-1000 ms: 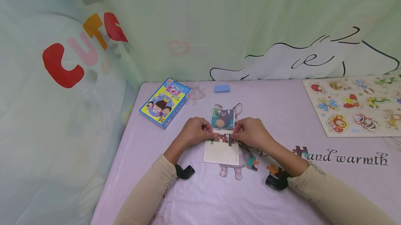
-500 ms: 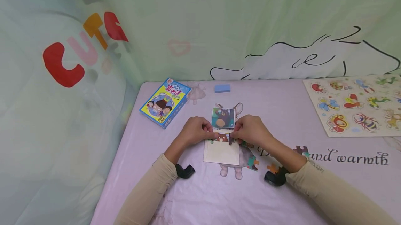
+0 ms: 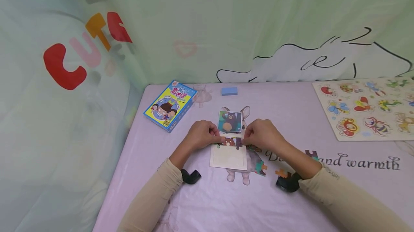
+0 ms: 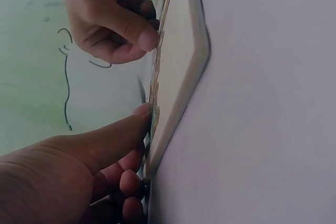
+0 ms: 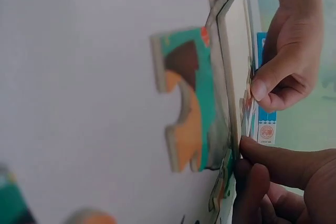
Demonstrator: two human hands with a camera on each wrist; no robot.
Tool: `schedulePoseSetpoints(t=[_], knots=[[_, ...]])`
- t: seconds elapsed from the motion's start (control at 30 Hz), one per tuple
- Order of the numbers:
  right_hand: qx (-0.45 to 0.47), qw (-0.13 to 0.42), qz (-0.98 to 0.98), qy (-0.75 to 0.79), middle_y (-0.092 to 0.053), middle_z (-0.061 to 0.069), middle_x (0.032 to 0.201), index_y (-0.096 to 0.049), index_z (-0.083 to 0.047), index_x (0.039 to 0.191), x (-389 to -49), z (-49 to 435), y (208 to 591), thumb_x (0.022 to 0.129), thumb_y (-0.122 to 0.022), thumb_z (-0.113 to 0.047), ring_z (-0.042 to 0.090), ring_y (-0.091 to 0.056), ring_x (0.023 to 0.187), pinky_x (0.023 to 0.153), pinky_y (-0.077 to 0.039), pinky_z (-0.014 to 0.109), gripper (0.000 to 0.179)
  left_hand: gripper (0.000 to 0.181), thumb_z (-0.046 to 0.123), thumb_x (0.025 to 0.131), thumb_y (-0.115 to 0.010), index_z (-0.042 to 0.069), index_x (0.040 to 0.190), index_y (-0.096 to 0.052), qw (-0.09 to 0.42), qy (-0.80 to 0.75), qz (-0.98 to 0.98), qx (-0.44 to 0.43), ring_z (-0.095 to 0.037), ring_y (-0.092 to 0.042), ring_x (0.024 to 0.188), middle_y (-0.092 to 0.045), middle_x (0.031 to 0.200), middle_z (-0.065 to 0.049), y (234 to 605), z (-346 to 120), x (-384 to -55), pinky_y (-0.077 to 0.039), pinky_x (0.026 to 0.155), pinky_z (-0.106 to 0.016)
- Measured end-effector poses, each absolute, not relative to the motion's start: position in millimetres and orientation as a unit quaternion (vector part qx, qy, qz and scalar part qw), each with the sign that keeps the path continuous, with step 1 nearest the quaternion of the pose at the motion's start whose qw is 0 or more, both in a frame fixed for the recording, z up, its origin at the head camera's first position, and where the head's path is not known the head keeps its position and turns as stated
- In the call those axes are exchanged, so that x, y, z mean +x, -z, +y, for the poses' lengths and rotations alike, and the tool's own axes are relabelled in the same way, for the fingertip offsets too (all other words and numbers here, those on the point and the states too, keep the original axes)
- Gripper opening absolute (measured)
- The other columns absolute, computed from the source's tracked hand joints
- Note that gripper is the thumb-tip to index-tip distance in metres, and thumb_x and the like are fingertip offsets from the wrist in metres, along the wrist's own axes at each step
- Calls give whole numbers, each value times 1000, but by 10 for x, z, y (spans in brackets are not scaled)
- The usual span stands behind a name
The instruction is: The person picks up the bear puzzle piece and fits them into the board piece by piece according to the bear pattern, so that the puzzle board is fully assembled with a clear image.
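Note:
A pale wooden puzzle board (image 3: 228, 158) lies flat on the table, with a row of puzzle pieces (image 3: 230, 141) showing a brown bear's face along its far end. My left hand (image 3: 202, 133) grips the board's left edge, thumb on the left end of that row and other fingers curled at the side. At the opposite edge, my right hand (image 3: 263, 135) pinches the board's corner area between thumb and curled fingers. Just beyond the row sits a picture card (image 3: 230, 121) of a dark bear. A loose teal-and-orange puzzle piece (image 5: 202, 103) lies right of the board.
More loose pieces lie to the right, including an orange piece (image 3: 282, 173) and a brown piece (image 3: 312, 154) partly behind my forearm. A blue-yellow card box (image 3: 171, 106) stands back left, a blue block (image 3: 229, 91) behind the card, an insect puzzle board (image 3: 372, 110) far right.
My right hand has shifted slightly right, its thumb moving off the row's right end to the board's edge. The left hand, board and card keep their places.

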State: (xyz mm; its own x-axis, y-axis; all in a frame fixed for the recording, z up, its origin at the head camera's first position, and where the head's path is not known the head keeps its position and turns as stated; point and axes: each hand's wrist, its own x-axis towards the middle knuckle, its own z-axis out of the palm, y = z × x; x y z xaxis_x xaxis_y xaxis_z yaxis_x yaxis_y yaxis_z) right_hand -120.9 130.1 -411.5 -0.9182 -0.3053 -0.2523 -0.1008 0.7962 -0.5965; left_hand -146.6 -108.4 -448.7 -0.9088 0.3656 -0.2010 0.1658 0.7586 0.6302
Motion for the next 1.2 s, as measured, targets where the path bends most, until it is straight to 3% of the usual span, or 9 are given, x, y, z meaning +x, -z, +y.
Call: schedulePoseSetpoints(t=[0.37, 0.63, 0.9, 1.2], knots=[[-112, 178, 938, 277, -59, -1, 56, -70, -13, 67, -1279, 1309, 4083, 82, -83, -20, 13, -52, 49, 49, -40, 27, 21, 29, 37, 87, -81, 18, 70, -68, 120, -245, 944, 185, -9, -51, 61, -56, 61, 6, 4313, -848, -1362, -35, 54, -23], [-108, 202, 932, 281, -61, -1, 58, -70, -12, 69, -1311, 1308, 4101, 82, -82, -19, 13, -54, 51, 50, -40, 27, 19, 36, 47, 80, -85, 20, 64, -66, 130, -235, 950, 159, -9, -53, 60, -57, 58, 6, 4311, -720, -1340, -35, 52, -24], [-111, 180, 940, 266, -60, -1, 58, -70, -13, 66, -1365, 1312, 4098, 82, -84, -21, 14, -54, 53, 50, -41, 27, 22, 35, 46, 81, -85, 20, 64, -67, 142, -231, 952, 140, -10, -54, 58, -58, 57, 6, 4317, -680, -1345, -34, 50, -24], [-113, 211, 934, 264, -59, -1, 55, -69, -13, 65, -1349, 1290, 4137, 82, -84, -21, 14, -55, 50, 51, -41, 27, 23, 38, 43, 84, -82, 19, 59, -66, 138, -205, 962, 112, -13, -54, 57, -56, 54, 5, 4255, -615, -1336, -35, 48, -26]])
